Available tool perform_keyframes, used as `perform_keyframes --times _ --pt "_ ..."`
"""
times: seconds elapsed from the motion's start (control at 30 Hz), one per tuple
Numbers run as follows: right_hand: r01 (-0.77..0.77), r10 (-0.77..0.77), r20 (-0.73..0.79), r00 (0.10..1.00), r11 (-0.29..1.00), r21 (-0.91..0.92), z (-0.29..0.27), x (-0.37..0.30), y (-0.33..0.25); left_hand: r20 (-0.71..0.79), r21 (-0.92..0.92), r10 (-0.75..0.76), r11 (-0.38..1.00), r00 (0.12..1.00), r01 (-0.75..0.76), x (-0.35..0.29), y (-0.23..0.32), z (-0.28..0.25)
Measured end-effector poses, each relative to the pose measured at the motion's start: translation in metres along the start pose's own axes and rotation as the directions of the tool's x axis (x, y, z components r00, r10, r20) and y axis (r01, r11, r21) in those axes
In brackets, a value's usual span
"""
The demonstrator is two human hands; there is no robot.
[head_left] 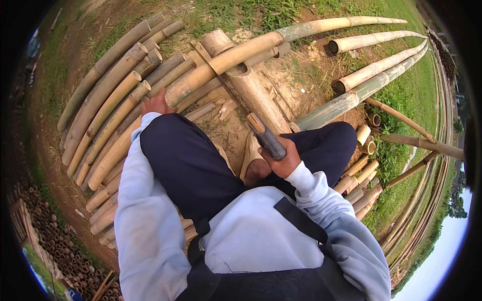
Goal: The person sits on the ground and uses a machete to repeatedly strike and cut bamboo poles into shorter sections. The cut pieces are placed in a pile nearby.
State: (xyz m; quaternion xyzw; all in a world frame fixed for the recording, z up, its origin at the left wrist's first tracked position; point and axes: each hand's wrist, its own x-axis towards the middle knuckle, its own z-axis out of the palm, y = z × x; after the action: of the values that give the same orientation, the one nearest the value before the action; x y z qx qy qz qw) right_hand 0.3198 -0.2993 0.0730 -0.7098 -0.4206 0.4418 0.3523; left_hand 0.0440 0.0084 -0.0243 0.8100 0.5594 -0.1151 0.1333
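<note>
My right hand (282,158) is wrapped round the dark handle of a handsaw (269,140). Its long narrow blade slants away from me to the far left, crossing a thick bamboo pole (246,52). My left hand (157,103) grips the near left end of that pole, beside my knee; its fingers show only in part. Beneath the pole, a stout bamboo log (258,98) runs toward my feet, and a thick upright-looking log end (217,42) shows just beyond it. Whether the saw teeth are in a cut cannot be made out.
Cut bamboo lengths (108,100) lie piled at the left. Long poles (379,70) stretch off to the right, with short pieces (360,185) by my right knee. A pole frame (422,143) stands at the right. Many bamboo ends (55,246) are stacked at the lower left.
</note>
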Motion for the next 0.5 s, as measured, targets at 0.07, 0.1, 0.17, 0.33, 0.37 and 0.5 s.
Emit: perform_keyframes --times 0.07,0.1,0.17,0.33,0.37,0.5 --pt "0.034 -0.034 -0.014 0.999 0.999 0.03 -0.019 -0.077 -0.006 -0.025 0.016 -0.044 0.999 0.999 0.045 -0.008 -0.01 0.0" --pt "-0.035 0.035 0.002 0.999 0.999 -0.023 -0.028 -0.099 -0.021 -0.031 0.023 -0.061 0.998 0.998 0.062 -0.013 -0.013 0.001" --pt "0.002 -0.002 -0.033 0.999 1.0 -0.003 -0.023 -0.095 -0.022 -0.02 0.041 -0.051 0.998 0.999 0.052 -0.013 -0.009 -0.004" --pt "0.115 -0.118 -0.102 0.988 0.993 -0.038 0.032 0.066 0.009 0.0 0.01 0.014 1.0 1.0 -0.014 0.001 0.002 -0.008" --pt "0.138 -0.156 -0.135 0.979 0.981 -0.134 0.043 0.094 0.002 -0.002 0.008 0.022 1.0 1.0 -0.022 0.004 0.001 -0.007" --pt "0.09 -0.093 -0.034 0.995 0.993 -0.075 0.028 0.084 -0.016 0.002 -0.016 0.02 1.0 1.0 -0.02 0.007 -0.008 0.007"
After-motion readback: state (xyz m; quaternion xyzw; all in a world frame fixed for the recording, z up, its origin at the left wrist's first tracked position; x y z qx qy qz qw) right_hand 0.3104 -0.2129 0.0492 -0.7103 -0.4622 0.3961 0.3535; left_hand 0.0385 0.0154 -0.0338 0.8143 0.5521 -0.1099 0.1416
